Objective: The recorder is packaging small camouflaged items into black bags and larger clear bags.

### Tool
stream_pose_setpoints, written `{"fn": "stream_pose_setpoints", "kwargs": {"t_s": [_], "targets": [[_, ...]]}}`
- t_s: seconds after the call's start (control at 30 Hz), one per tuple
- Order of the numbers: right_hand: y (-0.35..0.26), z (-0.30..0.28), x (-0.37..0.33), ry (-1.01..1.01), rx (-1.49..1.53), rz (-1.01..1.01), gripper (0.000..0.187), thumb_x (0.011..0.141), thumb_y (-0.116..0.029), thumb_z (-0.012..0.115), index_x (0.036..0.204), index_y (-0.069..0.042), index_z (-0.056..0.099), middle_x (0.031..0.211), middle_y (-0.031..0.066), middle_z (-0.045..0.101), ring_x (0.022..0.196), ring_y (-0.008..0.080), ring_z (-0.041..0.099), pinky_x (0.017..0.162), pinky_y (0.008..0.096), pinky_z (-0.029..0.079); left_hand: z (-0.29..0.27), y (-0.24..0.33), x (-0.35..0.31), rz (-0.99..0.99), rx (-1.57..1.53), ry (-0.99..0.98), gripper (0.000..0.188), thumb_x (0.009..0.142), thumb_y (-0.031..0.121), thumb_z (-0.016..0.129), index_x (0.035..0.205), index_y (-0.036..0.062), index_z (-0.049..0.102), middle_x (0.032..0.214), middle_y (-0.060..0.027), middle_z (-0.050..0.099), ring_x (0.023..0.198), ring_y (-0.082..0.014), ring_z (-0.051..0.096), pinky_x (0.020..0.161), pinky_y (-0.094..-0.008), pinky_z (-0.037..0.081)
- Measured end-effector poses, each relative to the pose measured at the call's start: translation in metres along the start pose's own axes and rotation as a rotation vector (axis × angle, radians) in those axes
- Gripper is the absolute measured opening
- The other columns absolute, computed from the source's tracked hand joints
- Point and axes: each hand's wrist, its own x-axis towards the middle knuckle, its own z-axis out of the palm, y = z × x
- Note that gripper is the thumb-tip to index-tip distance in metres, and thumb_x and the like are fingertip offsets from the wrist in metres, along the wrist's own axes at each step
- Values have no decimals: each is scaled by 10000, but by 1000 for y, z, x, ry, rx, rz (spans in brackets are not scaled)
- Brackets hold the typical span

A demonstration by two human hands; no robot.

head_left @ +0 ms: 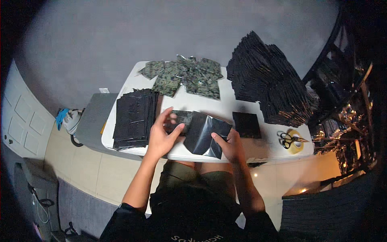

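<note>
A: State of each grip?

B: Right grip pinches a black pouch by its right side, thumb on top. Left grip wide, fingers spread, nothing clearly held.

A: Pouch position?

B: Between the two, over the near edge of the counter; looks squarish, no long axis readable. Camouflage packet just left of it, nearer the left grip; contact, cannot tell.
</note>
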Motion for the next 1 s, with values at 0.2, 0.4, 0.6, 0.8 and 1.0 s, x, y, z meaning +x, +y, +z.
{"fn": "stream_pose_setpoints", "kwargs": {"t_s": [0.2, 0.4, 0.6, 0.8, 1.0], "targets": [[-34, -40, 5, -76, 85, 41, 289, 980, -116, 831, 1229, -19, 718, 1059, 10, 755, 941, 113, 677, 860, 315, 560, 46, -13, 33, -355, -386, -271, 564, 1119, 337, 702, 1539, -27, 607, 1281, -75, 760, 1164, -130, 705, 928, -272, 576], [-44, -63, 13, -199, 54, -13, 405, 983, -186, 853, 1300, 17, 704, 1157, 59, 784, 1016, 145, 711, 926, 347, 592, 63, -22, 46, -451, -866, -514, 333, 1122, 246, 685, 1352, 4, 685, 1183, -66, 770, 999, -141, 741, 840, -288, 604], [-6, -88, 28, 24, -480, 46, 537, 927, -187, 898, 1361, 24, 663, 1129, 173, 771, 984, 208, 735, 906, 366, 606, 62, -40, 53, -291, -576, -257, 416, 1033, 120, 819, 735, 135, 528, 662, 85, 485, 530, -36, 472, 471, -252, 428], [38, -26, 24, 286, -656, -448, 852, 788, -192, 978, 1514, -40, 559, 1171, 157, 623, 983, 278, 656, 856, 408, 574, 87, -48, 58, -143, -150, -286, 348, 1003, 107, 835, 800, 70, 555, 686, 9, 622, 493, -86, 573, 442, -296, 463], [15, 59, 13, 95, -452, -205, 823, 799, -301, 971, 1428, -68, 494, 1149, 222, 618, 1041, 412, 673, 887, 534, 565, 90, -62, 57, -20, -30, -258, 199, 950, 112, 842, 853, -2, 712, 708, -58, 728, 604, -103, 674, 556, -322, 511]]}}
